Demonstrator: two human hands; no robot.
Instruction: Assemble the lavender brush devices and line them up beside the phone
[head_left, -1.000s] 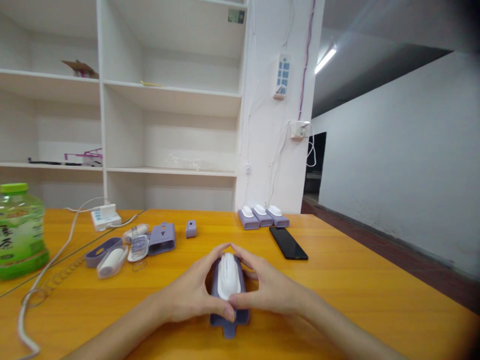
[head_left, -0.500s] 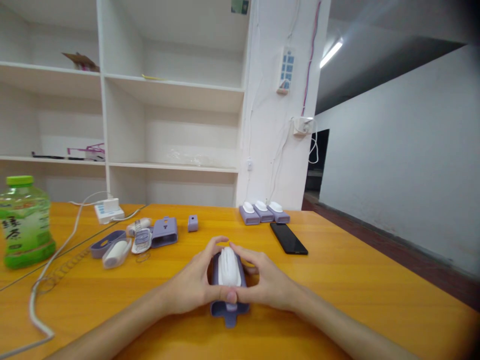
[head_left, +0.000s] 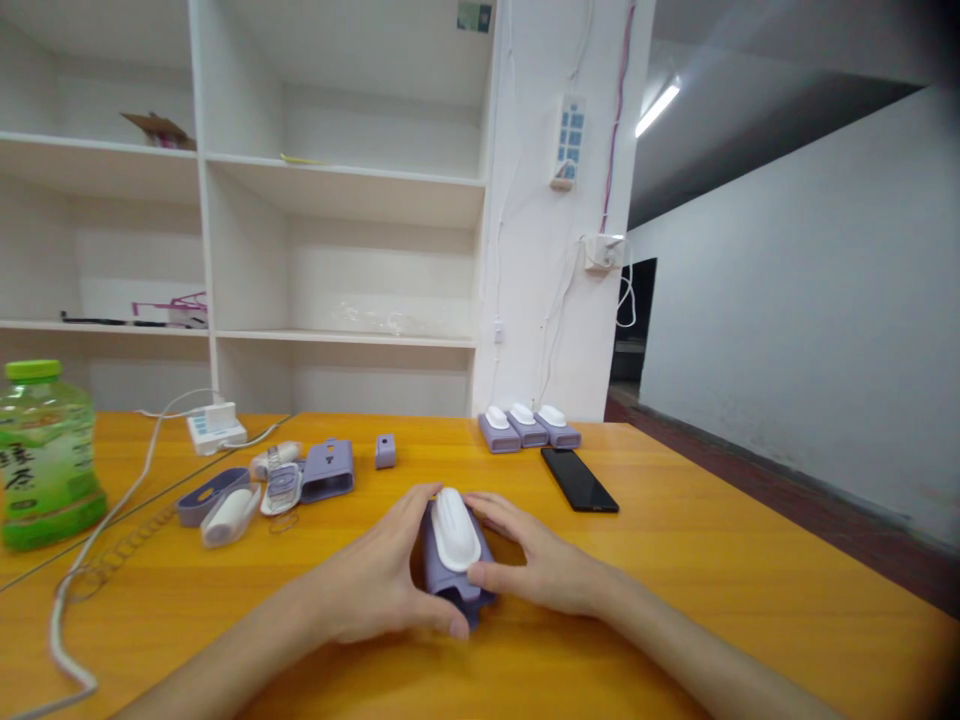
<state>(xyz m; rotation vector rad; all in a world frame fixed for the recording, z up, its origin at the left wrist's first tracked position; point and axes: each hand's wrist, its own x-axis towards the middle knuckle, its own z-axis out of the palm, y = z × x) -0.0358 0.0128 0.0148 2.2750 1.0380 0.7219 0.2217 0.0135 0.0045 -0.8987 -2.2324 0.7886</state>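
Observation:
On the table in front of me lies a purple plastic case [head_left: 442,577], hollow at its near end, with a white oval handle-like piece [head_left: 456,537] on top. My left hand [head_left: 379,580] curves round the case's left side, its thumb reaching past the near opening. From the other side my right hand [head_left: 536,562] grips the case, its thumb at the lower right edge of the white piece. Fingers on the far sides are partly hidden. Farther back stand three similar purple cases [head_left: 499,441] with white tops.
A black phone [head_left: 579,480] lies at right. At left are a purple case [head_left: 328,468], a small purple block [head_left: 385,451], a purple frame [head_left: 196,508], a bagged white part [head_left: 231,515], a green bottle [head_left: 51,465], a power strip [head_left: 216,430] and a white cable [head_left: 60,610].
My thumbs have come apart: the left one is off the white piece and the right one has shifted to its edge. The case has turned slightly, and its near flap now shows less.

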